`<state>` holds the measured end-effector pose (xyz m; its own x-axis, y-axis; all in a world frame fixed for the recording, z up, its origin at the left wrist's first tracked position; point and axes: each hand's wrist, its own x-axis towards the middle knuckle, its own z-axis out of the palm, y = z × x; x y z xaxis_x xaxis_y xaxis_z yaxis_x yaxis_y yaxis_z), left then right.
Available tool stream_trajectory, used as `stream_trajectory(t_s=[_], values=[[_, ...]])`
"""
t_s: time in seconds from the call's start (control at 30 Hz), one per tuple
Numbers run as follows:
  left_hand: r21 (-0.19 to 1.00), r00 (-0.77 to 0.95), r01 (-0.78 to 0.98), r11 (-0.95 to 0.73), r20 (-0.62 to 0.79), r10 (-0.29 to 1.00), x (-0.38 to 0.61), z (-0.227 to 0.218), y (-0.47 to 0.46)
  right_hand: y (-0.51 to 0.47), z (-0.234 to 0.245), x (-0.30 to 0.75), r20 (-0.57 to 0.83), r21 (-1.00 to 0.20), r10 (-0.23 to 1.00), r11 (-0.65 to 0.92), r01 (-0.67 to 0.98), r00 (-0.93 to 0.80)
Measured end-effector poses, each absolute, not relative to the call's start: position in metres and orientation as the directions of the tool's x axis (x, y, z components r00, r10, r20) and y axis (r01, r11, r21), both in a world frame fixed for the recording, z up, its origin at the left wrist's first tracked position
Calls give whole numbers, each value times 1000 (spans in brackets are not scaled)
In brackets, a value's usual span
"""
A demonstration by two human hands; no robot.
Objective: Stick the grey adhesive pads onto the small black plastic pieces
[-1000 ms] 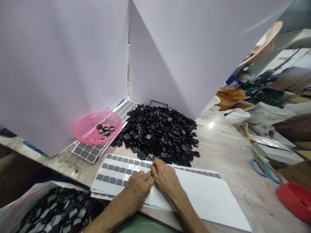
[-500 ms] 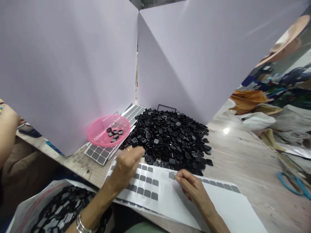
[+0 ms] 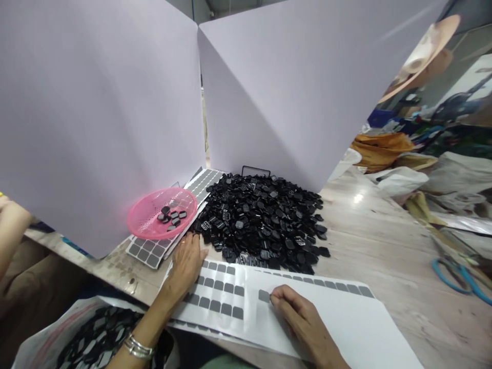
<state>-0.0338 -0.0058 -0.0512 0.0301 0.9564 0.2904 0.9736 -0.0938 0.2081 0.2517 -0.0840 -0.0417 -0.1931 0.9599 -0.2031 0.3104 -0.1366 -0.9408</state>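
From my remote station I logged the right hand [image 3: 302,311] pinching a grey sticker [image 3: 263,295] by its edge above the white sheet [image 3: 346,320]. The left hand [image 3: 187,262] lay palm down, fingers extended and thumb apart, beside the heaped black pieces [image 3: 261,220], near the pink basket [image 3: 141,219].

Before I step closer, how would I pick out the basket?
Find the corner where two tall pale panels meet; at its foot lies a big black heap. Just left of the heap, partly over grey-and-white sheets, sits the basket. A few dark pieces lie in it, and its pink, holed wall sets it apart from the heap and sheets.
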Motion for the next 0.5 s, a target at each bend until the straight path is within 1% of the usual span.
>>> stream_trajectory(t_s=[0.03, 0.1, 0.3, 0.5], values=[[206, 5, 976, -68, 292, 956, -35, -59, -3, -84, -41, 252, -212, -937, 957, -142, 320, -197], [231, 0, 970, -69, 286, 958, -37, -67, 5, -85, -40, 251, -226, -930, 954, -152, 333, -196], [342, 101, 920, -193, 267, 958, -17, -67, 18, -82, -44, 250, -228, -933, 956, -160, 322, -187], [486, 175, 818, -307, 298, 938, 6, -68, 12, -84, -47, 252, -224, -943, 956, -164, 289, -190]])
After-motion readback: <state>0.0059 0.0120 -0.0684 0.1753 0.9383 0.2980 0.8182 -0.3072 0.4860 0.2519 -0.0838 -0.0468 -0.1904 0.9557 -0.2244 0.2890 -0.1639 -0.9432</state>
